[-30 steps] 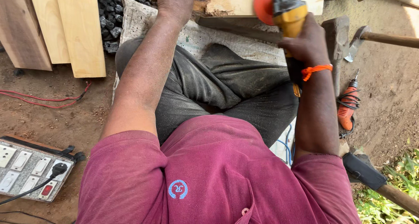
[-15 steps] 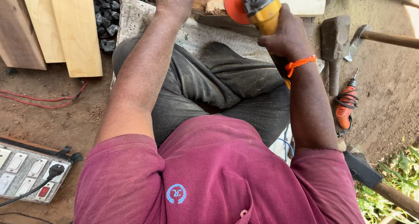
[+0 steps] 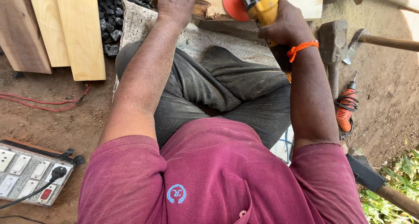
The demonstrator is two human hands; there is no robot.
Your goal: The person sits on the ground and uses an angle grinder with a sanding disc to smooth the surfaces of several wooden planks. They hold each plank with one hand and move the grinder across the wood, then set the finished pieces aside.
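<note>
wood piece (image 3: pixel 205 8) half under left hand (image 3: pixel 176 1)

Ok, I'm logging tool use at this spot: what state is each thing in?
Left hand: pressed on the wood piece.
Right hand: gripping the yellow grinder.
Switch board: one black plug in.
Orange drill: lying on the ground, unheld.
Hammer: lying unheld.

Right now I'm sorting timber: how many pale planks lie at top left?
3. A darker, greyish plank at the far left, a narrow plank beside it, and a wide plank next to the coal pile. More may lie beyond the frame.
</note>
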